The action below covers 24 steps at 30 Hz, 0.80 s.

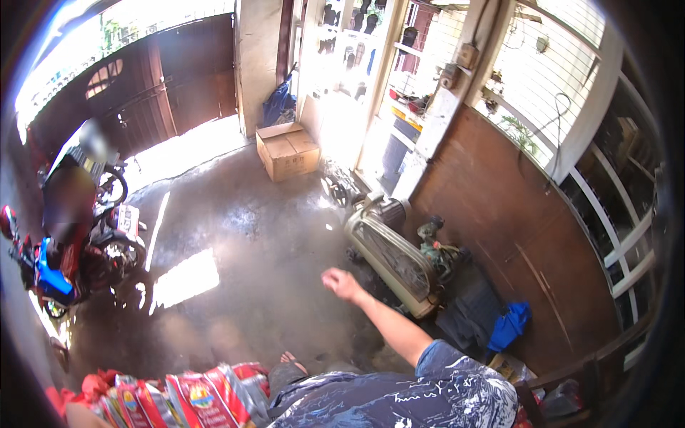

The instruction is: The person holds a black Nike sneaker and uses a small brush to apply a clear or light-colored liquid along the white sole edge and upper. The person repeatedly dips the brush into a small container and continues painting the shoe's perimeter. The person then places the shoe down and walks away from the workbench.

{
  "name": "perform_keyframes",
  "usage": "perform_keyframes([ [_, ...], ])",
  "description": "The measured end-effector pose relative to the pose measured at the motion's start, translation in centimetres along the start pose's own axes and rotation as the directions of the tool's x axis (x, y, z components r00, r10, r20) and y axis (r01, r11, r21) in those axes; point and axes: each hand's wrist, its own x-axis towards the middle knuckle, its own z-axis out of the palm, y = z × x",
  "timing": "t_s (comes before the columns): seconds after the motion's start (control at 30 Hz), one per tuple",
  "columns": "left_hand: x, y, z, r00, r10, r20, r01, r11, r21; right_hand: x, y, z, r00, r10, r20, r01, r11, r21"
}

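My right arm stretches forward over the concrete floor, and my right hand (341,283) hangs in the air with its fingers loosely curled and apart. Nothing shows in it. The nearest large thing to that hand is a beige air compressor (389,260) on its right. Low at the left, a patch of skin of my left arm or hand (82,415) shows beside several red and silver printed packets (207,399). The left fingers are out of sight, so whether they grip the packets is hidden. My bare foot (292,362) is on the floor.
Motorcycles, one with a blue panel (56,274), stand along the left side. A cardboard box (287,151) sits by the doorway pillar. Dark metal gates (168,85) close the far left. At the right are a brown wall panel (510,221) and a blue cloth or bag (509,326).
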Motion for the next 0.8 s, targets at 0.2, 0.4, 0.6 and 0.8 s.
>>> perform_keyframes([
  [0.2, 34.7, 10.8, 0.8, 0.673, 0.495, -0.55, -0.668, 0.725, -0.165, -6.1, 14.5, 5.6, 0.439, 0.774, 0.456, -0.639, 0.626, -0.447],
  [0.4, 50.9, 1.6, 18.4, 0.816, 0.465, -0.343, -0.569, 0.541, -0.62, 7.3, 17.1, 5.6, 0.006, 0.99, 0.142, -0.962, 0.044, -0.268],
  [0.6, 69.8, -5.1, 30.6, 0.651, 0.751, 0.11, -0.351, 0.426, -0.834, 55.1, 10.4, 14.7, 0.601, 0.754, 0.265, -0.748, 0.647, -0.147],
  [0.8, 88.1, -14.8, 35.0, 0.559, 0.827, -0.057, -0.195, 0.064, -0.979, 104.9, -14.2, 22.9, 0.977, 0.085, 0.197, -0.129, 0.966, 0.225],
])
